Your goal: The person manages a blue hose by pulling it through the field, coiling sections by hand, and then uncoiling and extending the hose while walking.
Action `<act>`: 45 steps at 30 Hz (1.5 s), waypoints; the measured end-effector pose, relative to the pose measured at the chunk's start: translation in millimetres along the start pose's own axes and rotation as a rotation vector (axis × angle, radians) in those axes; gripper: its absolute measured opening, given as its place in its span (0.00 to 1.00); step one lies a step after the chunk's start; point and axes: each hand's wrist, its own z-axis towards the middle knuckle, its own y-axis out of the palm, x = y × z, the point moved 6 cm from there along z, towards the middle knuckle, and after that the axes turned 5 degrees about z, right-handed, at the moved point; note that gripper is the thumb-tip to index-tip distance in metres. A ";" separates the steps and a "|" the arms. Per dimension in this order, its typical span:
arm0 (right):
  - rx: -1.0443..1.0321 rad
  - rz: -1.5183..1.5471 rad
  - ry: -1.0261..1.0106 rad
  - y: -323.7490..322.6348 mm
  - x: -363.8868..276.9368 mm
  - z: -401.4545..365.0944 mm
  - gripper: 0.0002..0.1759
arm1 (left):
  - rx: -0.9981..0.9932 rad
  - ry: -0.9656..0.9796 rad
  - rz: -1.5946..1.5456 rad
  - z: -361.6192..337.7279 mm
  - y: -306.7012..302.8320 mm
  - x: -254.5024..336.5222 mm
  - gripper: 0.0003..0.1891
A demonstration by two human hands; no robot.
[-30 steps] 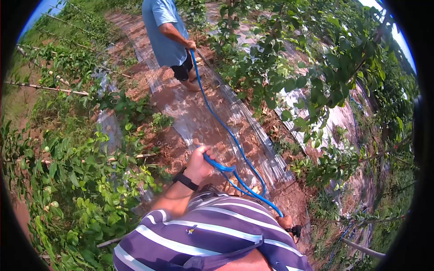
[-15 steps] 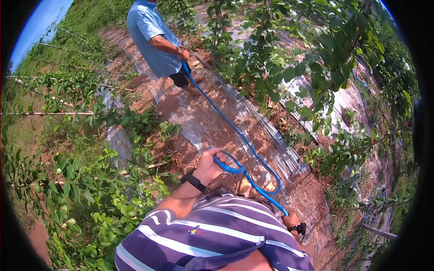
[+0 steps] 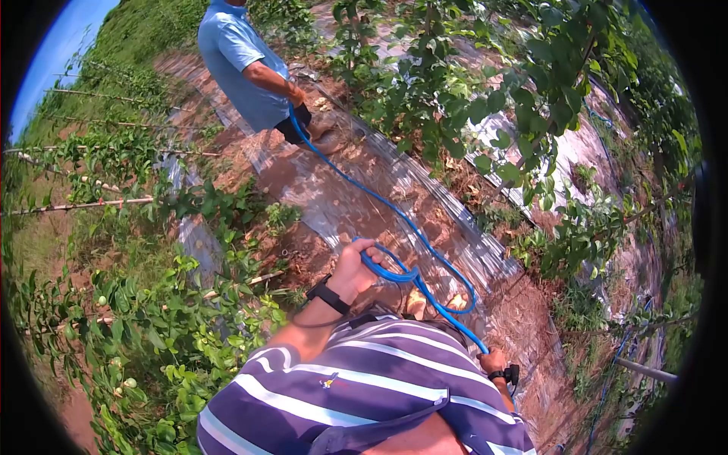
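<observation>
A blue hose runs from a person ahead to my two hands. My left hand, with a black band on its wrist, is closed around looped turns of the hose in front of my striped shirt. Lower and to the right, my right hand grips the hose at my side, with a black device on its wrist. Between my hands the hose passes in a taut slant, while a slack bend hangs near my feet. The far end is held by the person's hand.
A person in a light blue shirt stands ahead on the path. Silvery plastic sheeting covers the ground beside bare soil. Leafy vines hang at the right; plants on bamboo poles line the left. A pole juts in at lower right.
The person ahead shifts slightly left and up in view. My left hand, still around the hose loops, moves a little right; my right hand shifts slightly right.
</observation>
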 end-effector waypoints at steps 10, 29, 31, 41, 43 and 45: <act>-0.047 0.041 0.012 -16.1 -23.7 -6.1 0.19 | 0.049 0.045 -0.048 -5.1 -6.4 8.0 0.08; -0.076 0.019 0.026 -34.8 -32.3 -14.9 0.17 | 0.069 0.026 -0.048 1.5 -24.9 -3.9 0.06; -0.051 0.006 0.031 -30.9 -24.4 -12.5 0.17 | 0.076 0.018 -0.058 0.4 -21.8 -6.4 0.06; -0.044 -0.023 0.016 -26.3 -13.8 -7.2 0.19 | 0.111 0.029 -0.031 -1.4 -11.1 -8.9 0.09; -0.048 -0.010 0.040 -21.6 -9.4 -4.8 0.19 | 0.088 0.007 -0.055 -5.9 -4.0 -8.9 0.10; -0.051 -0.047 0.057 -18.8 -9.3 -2.7 0.19 | 0.054 0.003 -0.064 -3.1 -6.8 -7.0 0.10</act>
